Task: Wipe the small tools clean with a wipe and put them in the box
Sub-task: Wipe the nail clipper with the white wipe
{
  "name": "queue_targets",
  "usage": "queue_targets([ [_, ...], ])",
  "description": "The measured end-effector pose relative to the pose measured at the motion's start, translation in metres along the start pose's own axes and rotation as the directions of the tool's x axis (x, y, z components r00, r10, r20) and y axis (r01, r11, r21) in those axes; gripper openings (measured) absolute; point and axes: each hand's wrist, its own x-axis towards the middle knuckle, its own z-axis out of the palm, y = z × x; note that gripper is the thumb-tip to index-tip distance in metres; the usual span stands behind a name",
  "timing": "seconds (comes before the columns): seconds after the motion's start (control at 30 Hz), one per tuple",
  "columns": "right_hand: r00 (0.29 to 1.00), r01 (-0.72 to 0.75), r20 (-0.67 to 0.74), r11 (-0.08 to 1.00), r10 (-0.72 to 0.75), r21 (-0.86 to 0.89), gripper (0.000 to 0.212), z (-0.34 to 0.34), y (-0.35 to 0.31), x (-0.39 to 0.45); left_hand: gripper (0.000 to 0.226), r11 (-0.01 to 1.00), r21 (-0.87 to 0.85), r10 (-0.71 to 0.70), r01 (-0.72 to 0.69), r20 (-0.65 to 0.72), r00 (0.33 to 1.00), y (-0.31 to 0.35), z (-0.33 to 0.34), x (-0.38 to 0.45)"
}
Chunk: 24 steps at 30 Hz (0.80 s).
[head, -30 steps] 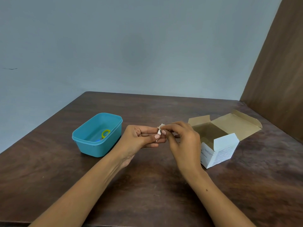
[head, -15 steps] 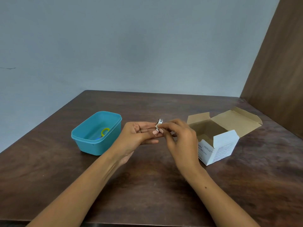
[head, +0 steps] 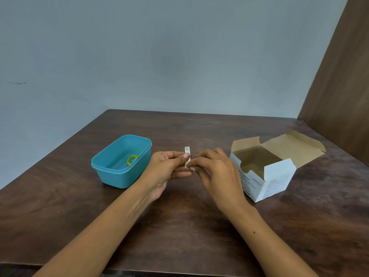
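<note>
A small silver metal tool (head: 187, 152), like a nail clipper, stands upright between my hands above the table. My left hand (head: 169, 170) pinches its middle between thumb and fingers. The fingertips of my right hand (head: 215, 172) are closed around its lower end, where a pale bit of wipe (head: 187, 165) shows; most of the wipe is hidden. The teal plastic box (head: 119, 176) sits on the table left of my hands, holding a yellow ring (head: 132, 159) and a small blue item (head: 122, 168).
An open white cardboard box of alcohol swabs (head: 273, 180) stands to the right of my hands, flaps up. The dark wooden table (head: 179, 236) meets a grey wall behind and a brown panel (head: 339, 86) at the right.
The metal tool has come up out of my fingers and now stands upright, its top end exposed. My right fingertips slid down to its lower end. Both hands shifted slightly.
</note>
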Motion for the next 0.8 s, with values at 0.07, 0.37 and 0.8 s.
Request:
queue_targets([
  [0.07,1.0,0.02,0.011,1.0,-0.02,-0.013,0.012,-0.0007,0.0018,0.0009,0.017,0.999,-0.031,-0.023,0.023,0.006,1.0,0.0007,-0.0001,0.0006],
  [0.37,0.966,-0.229,-0.06,0.94,0.252,0.253,0.012,-0.0067,0.0092,0.0038,0.022,0.993,-0.066,-0.091,0.097,0.098,0.991,0.0063,-0.0047,-0.0002],
  [0.8,0.95,-0.213,-0.145,0.912,0.278,0.351,0.015,-0.0031,0.0028,0.0044,0.021,0.995,-0.018,-0.092,0.096,0.162,0.982,0.0025,-0.0054,0.0006],
])
